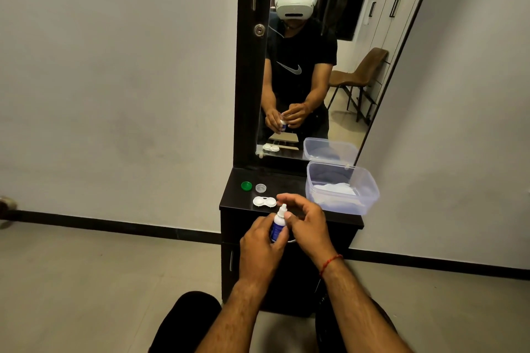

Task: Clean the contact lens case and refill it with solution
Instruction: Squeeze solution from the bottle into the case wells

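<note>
I have the left hand (pixel 259 241) wrapped round the middle of the little solution bottle (pixel 277 227). It stands upright over the front edge of the black bench (pixel 286 180). The right hand (pixel 305 218) is curled over the bottle's white nozzle (pixel 283 207). I cannot tell if its fingers pinch a tiny cap or hold nothing. The white contact lens case (pixel 264 201) lies flat on the bench at about 11 o'clock from the bottle, with both cups open and facing up. A green lid (pixel 246 185) sits at 11 o'clock from the case and a clear lid (pixel 260 188) at 12 o'clock, both near it but not touching. A clear plastic box (pixel 367 203) with something white inside stands at 3 o'clock. I think the bottle is light and has soft sides, so I should hold it round the middle and squeeze only a little. The case looks very light, hard and smooth, so it may slide on the shiny bench. I would pinch it at the thin part between the two cups to keep it in place.
</note>
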